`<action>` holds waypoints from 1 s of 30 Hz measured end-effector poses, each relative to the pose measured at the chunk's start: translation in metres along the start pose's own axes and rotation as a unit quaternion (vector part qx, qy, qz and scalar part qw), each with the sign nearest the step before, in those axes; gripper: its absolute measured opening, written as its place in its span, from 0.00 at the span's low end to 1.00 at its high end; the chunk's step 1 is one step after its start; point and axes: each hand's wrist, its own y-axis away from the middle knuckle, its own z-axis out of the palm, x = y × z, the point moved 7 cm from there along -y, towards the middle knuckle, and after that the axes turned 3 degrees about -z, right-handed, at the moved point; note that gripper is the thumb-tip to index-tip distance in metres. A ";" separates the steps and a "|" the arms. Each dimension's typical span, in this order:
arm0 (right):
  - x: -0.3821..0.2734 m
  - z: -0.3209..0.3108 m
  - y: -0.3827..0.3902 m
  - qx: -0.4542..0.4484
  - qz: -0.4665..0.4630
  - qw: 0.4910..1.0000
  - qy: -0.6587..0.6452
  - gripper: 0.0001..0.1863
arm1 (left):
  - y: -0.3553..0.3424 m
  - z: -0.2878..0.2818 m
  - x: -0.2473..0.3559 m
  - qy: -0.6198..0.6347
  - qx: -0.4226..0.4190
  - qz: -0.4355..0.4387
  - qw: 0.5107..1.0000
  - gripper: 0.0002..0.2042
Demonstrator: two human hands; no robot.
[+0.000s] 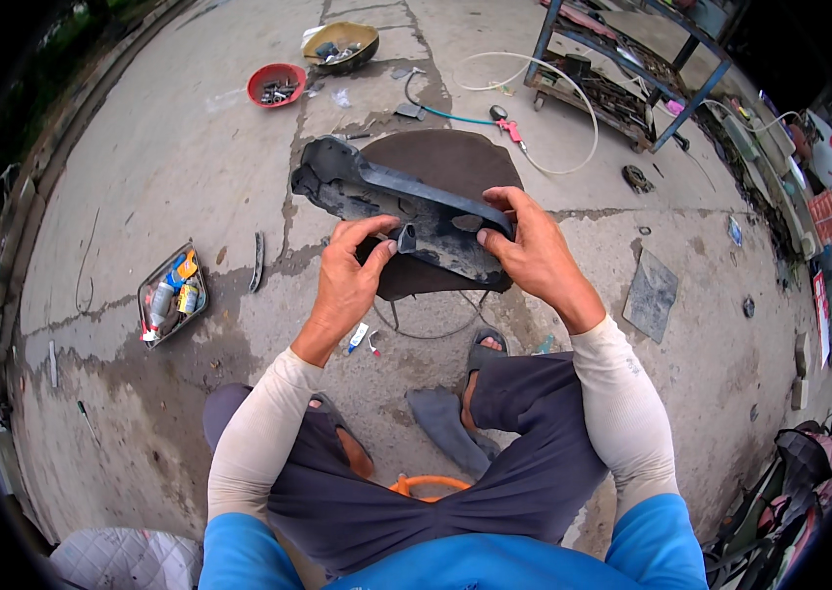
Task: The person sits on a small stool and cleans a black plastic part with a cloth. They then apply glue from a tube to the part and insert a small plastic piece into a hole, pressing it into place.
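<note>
The left hand (352,265) pinches a small dark piece (406,238) between thumb and fingers, at the near edge of a black plastic shell (435,216). The right hand (538,248) has its fingers grasping the shell's right end. The shell is over a round brown table (455,152); I cannot tell whether they touch. Beyond are a red bowl (257,84) of metal parts and a blue-framed rack (542,44).

Blue shirt (494,565); off-white sleeves (260,433); dark trousers (534,482); sandals (480,356)
</note>
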 end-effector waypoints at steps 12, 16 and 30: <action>-0.050 0.028 -0.010 0.066 -0.120 0.908 0.396 0.29 | 0.010 -0.020 -0.001 0.023 -0.005 -0.018 1.000 0.14; -0.036 0.033 -0.014 0.083 -0.092 0.891 0.437 0.27 | 0.015 -0.027 -0.006 0.006 -0.014 -0.028 1.000 0.14; -0.044 0.042 -0.010 0.060 -0.097 0.859 0.499 0.34 | 0.028 -0.034 0.004 0.014 -0.026 -0.011 1.000 0.14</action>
